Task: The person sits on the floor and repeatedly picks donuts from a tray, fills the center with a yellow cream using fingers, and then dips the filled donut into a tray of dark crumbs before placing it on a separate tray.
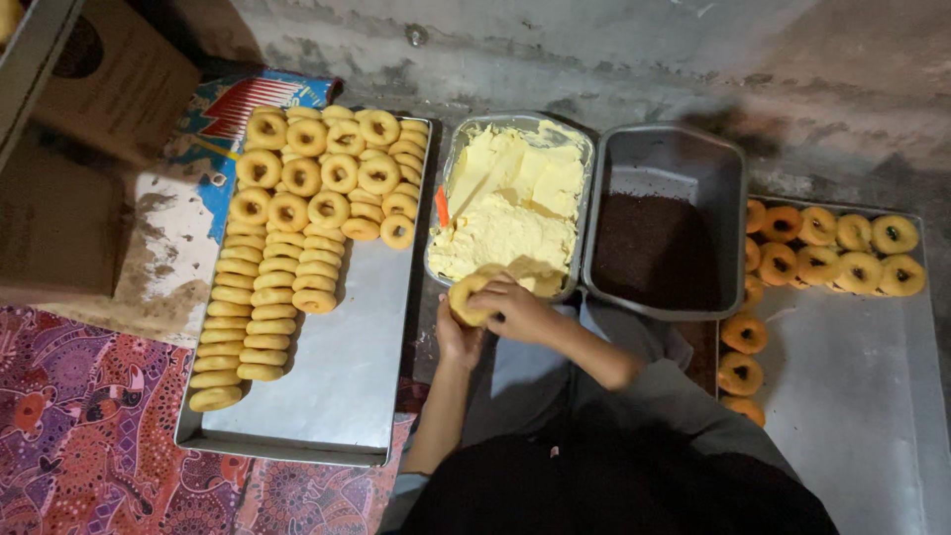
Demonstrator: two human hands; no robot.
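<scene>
We hold one doughnut (468, 299) in our left hand (459, 337), fingers curled round it, right hand (515, 309) w/ fingers closed on top (just below the cream tray (451, 163)).

Bare forearms, no sleeves in view; black top, grey-blue trousers over the bent knees

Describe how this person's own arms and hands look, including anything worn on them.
Both forearms are bare from elbow to wrist, with no sleeves in view. The left hand and right hand wear no gloves, and no rings, watch or bracelets show. The fingers are too small to tell more. Dark clothing covers the body below.
</scene>
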